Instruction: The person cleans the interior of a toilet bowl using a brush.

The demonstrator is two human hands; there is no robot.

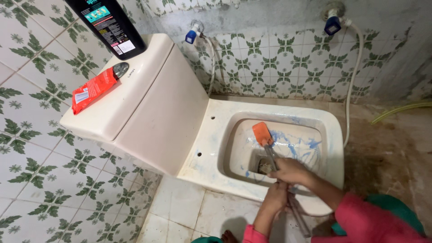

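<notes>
Leftmost, green-leaf patterned wall tiles [31,148], running out of frame. Then a cream cistern [135,99], carrying a black bottle [108,24] with its top cut off by the upper edge, plus a red sachet [92,89] lying flat just beside a chrome flush button [120,69]. Farther right, a square cream toilet bowl [216,135], its inner walls smeared with blue streaks [297,144]; drain at the bottom dark and hard to make out. Inside the bowl, a toilet brush [265,144] with an orange head pressed against the back wall, grey handle slanting down toward the viewer and partly hidden behind knuckles. Left hand [275,198] wrapped low on the handle, fingers clenched around it, wrist emerging from a pink sleeve [254,235] cut off at the bottom edge. Right hand [292,171] just above, also clamped on the handle over the front rim, fingertips hidden underneath. Lower end of the handle blurred near the floor. Behind, two blue-capped taps [192,35], each feeding a white hose [353,76]. Rightmost, stained brownish floor [396,148] and a green garment [396,209], only partly in view.
</notes>
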